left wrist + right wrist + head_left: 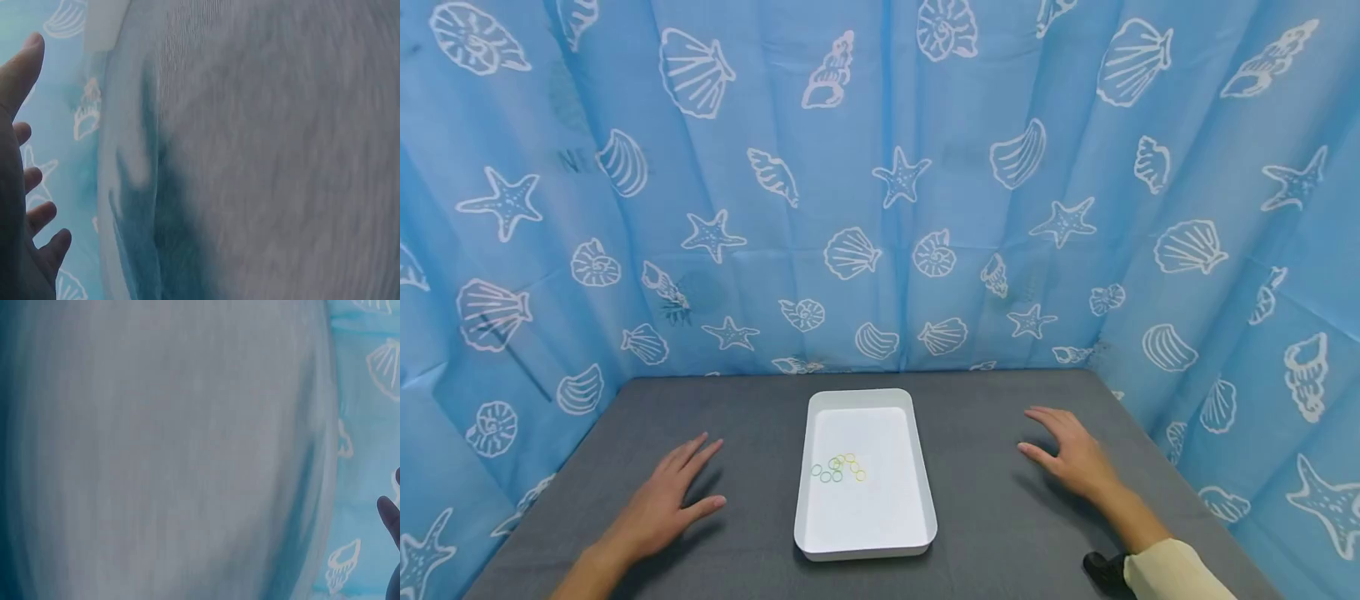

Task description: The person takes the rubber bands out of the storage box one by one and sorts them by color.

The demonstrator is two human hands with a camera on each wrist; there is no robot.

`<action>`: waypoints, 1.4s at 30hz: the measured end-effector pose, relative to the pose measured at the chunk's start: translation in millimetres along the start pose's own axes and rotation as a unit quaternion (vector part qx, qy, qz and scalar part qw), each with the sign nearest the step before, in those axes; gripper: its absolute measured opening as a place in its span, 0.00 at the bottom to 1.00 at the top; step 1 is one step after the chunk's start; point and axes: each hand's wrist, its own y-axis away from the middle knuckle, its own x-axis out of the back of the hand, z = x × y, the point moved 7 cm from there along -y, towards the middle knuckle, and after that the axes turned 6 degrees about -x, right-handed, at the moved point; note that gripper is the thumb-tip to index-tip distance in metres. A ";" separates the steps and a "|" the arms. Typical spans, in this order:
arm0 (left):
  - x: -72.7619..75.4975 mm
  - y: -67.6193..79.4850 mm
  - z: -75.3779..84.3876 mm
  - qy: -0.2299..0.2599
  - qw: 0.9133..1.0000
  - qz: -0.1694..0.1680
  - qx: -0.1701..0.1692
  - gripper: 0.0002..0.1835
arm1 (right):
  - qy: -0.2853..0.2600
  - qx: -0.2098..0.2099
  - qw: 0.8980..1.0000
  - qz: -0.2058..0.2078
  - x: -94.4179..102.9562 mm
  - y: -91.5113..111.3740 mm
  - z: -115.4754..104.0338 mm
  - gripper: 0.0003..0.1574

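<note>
Blue curtain (955,150) first, easily the biggest thing around, hanging along the far side plus left and right, printed with white shells and starfish. Below that, a dark grey table (737,408). Then a white tray (880,517), pretty much mid-table, longer near-to-far than left-to-right, with low walls all round.

Next, left hand (662,500): out to the left of the tray, well apart from it, thumb spread wide from pretty straight fingers, holding nothing. Right hand (1075,458) out to the right, a bit farther off from the tray, also wide, with thumb and fingers parted and empty too. Pale sleeve (1176,575) behind it, plus some black thing (1105,573) at the wrist, too cut off to name.

Smallest of the lot: thin rings (838,465), loosely bunched on the tray's floor, left of its middle, green ones leftward, yellow ones rightward. Outside both grips, well apart from either hand, though nearer to the left one.
</note>
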 end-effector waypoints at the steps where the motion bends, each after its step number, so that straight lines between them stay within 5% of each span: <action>1: -0.6 0.0 1.2 0.008 1.000 0.002 0.003 0.38 | -0.008 0.002 1.000 0.003 -0.6 -1.7 -3.2 0.34; 15: -16.3 -15.6 23.3 0.152 0.987 0.021 0.042 0.32 | -0.099 0.026 0.993 0.054 -8.0 -9.4 -44.8 0.27; 25: -27.5 -31.7 46.4 0.312 0.946 0.026 0.085 0.28 | -0.172 0.024 0.983 0.055 -17.2 -24.6 -75.5 0.24; 32: -34.6 -33.8 55.3 0.355 0.930 0.018 0.093 0.25 | -0.209 0.028 0.976 0.047 -27.0 -33.4 -92.1 0.24; 39: -50.1 -34.9 64.1 0.430 0.900 -0.005 0.071 0.27 | -0.245 -0.036 0.969 0.021 -34.5 -40.3 -104.7 0.21; 42: -55.9 -34.3 66.8 0.441 0.895 -0.007 0.062 0.28 | -0.254 -0.057 0.965 0.003 -40.8 -43.3 -108.5 0.22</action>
